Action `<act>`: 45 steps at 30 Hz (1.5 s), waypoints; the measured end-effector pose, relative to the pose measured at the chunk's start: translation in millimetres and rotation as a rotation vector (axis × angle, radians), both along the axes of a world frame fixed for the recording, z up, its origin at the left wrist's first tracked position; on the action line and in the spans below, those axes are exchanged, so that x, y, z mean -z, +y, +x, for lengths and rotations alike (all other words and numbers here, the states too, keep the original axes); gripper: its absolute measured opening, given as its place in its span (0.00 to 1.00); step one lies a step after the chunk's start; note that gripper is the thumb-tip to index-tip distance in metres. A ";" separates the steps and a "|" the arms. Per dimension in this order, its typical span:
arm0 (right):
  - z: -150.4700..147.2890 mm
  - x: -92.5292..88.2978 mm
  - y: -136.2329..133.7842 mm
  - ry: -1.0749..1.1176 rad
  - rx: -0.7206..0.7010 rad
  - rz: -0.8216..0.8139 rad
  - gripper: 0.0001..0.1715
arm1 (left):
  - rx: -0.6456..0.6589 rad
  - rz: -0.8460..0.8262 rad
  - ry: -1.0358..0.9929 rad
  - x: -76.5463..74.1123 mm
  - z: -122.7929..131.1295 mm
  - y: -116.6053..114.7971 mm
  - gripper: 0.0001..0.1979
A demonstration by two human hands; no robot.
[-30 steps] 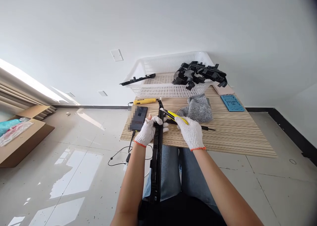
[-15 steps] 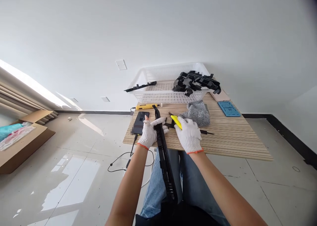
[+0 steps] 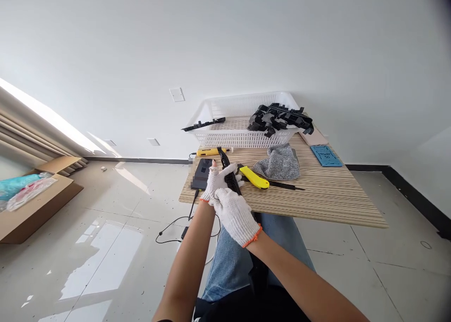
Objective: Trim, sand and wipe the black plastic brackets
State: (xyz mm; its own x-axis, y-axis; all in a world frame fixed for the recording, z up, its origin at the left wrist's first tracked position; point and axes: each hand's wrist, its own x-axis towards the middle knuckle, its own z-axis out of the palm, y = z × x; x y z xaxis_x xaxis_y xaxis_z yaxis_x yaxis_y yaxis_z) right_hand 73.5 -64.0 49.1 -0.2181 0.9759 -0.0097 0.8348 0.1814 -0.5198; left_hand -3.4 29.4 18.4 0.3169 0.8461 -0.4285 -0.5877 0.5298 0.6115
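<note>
A long black plastic strip [image 3: 231,177] slants from the table's front edge down over my lap. My left hand [image 3: 216,183], in a white knit glove with a bare thumb tip, is closed around its upper part. My right hand [image 3: 237,216], also gloved, lies across the strip just below, fingers curled against the left palm; its grip is partly hidden. A yellow utility knife [image 3: 256,177] rests on the table just right of the strip's top. Beside the knife lies a thin black tool [image 3: 283,185], and behind it a grey cloth [image 3: 282,163].
A white basket [image 3: 229,138] at the back holds several black plastic parts [image 3: 278,118]. At the left are a yellow pen-like tool [image 3: 211,152] and a dark corded box [image 3: 202,174]. A blue pad [image 3: 326,156] lies at the right. An open carton [image 3: 42,204] stands on the floor.
My right hand has let go of the yellow utility knife, which now lies on the table. It has moved left and down onto the black strip, against my left hand.
</note>
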 end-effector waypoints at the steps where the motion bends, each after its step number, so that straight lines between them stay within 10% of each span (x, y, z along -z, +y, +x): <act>1: 2.1 2.5 1.0 0.070 -0.039 0.001 0.10 | -0.007 -0.005 -0.008 -1.1 -0.1 -1.4 0.47; 7: 15.8 10.4 -2.9 0.460 -0.281 0.088 0.04 | 0.028 0.115 -0.122 -8.1 3.9 -12.9 0.38; 14: 19.8 11.1 -0.9 0.417 -0.294 0.064 0.05 | 0.063 0.141 -0.174 -11.8 6.5 -14.9 0.40; 20: 29.7 24.6 -9.3 0.469 -0.163 0.094 0.12 | 0.066 0.179 -0.094 0.4 2.7 -18.3 0.43; 24: 37.9 44.3 -9.1 0.344 0.133 0.500 0.10 | 0.085 0.270 -0.065 4.2 3.8 -27.2 0.48; 31: 24.8 85.2 2.6 0.013 0.117 0.831 0.44 | 0.000 0.443 0.000 -7.1 12.9 -53.7 0.44; 45: 15.0 76.2 -13.6 0.191 0.201 1.017 0.42 | 0.229 0.447 -0.082 -10.3 -4.6 -82.0 0.49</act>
State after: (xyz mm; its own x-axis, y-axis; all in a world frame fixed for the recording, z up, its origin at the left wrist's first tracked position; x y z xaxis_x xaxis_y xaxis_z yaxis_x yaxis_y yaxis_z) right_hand 88.5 -77.6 -27.1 0.0375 0.5232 0.8514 0.8183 0.4730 -0.3267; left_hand -8.0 -52.7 28.7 0.5335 0.8458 -0.0070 -0.5421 0.3482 0.7647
